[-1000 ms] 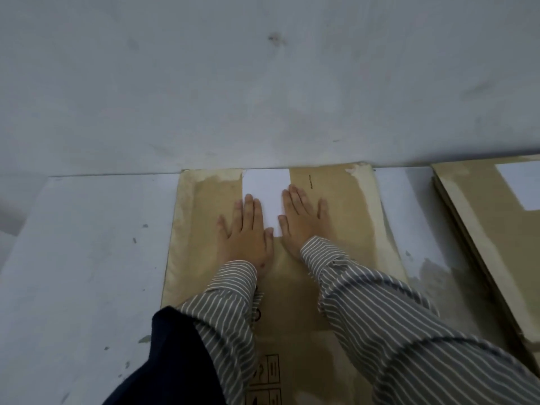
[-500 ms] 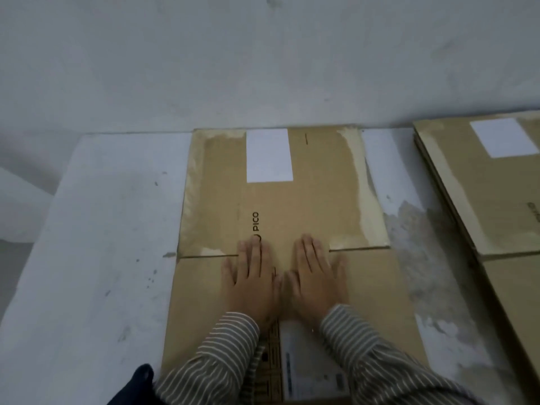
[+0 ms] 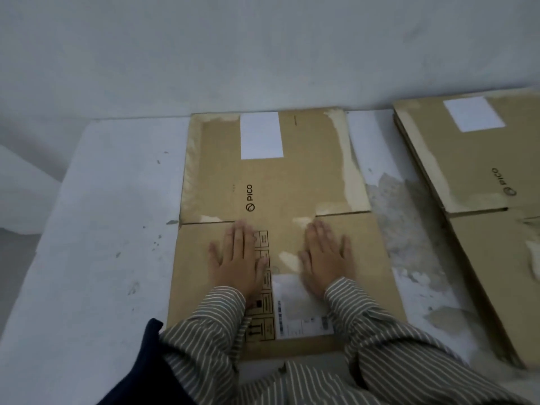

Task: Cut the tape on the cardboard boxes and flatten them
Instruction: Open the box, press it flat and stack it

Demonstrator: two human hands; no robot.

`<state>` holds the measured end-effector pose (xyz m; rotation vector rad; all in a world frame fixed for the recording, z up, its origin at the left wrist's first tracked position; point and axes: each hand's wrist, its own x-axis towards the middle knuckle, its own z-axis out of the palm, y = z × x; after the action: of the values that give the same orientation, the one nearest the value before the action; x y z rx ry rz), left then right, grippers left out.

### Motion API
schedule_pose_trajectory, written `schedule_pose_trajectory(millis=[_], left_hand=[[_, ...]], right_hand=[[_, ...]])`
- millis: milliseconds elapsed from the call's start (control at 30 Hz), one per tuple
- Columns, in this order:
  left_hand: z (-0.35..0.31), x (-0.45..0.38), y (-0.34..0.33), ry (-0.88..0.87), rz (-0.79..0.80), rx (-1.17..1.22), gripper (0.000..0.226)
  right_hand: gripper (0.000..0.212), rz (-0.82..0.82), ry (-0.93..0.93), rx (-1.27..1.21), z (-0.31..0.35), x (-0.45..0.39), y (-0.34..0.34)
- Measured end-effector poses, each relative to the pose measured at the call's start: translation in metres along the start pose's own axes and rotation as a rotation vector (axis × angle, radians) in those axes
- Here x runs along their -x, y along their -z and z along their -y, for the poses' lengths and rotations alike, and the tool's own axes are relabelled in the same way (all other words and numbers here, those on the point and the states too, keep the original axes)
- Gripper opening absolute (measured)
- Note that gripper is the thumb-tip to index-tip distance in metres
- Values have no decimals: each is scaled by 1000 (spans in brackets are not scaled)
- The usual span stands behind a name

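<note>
Both hands pressed flat on a flattened cardboard box

The flattened box (image 3: pixel 271 200) lies on the white tabletop (image 3: pixel 96 229), far edge against the wall (image 3: pixel 263 54). Left hand (image 3: pixel 238 258) and right hand (image 3: pixel 327 255) rest palm-down on its near panel, just below the flap seam — each grip open, fingers straight, holding nothing. A white label (image 3: pixel 261 135) sits on the far panel; a shipping label (image 3: pixel 298 308) lies between the wrists. A second flattened stack (image 3: pixel 467 159) lies well apart to the right
</note>
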<state>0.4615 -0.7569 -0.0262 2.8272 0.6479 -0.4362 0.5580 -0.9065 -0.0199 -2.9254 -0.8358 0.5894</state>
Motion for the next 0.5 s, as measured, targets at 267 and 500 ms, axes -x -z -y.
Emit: schedule_pose_trajectory(millis=[267,500], left_hand=[[-3,14,-17,26,-50,15,77],[1,-27,17,67,16,12,74]], right_hand=[[68,-30,-55,14,-15,14,-10],[55,-28,-86,-78,-17,-25,25]])
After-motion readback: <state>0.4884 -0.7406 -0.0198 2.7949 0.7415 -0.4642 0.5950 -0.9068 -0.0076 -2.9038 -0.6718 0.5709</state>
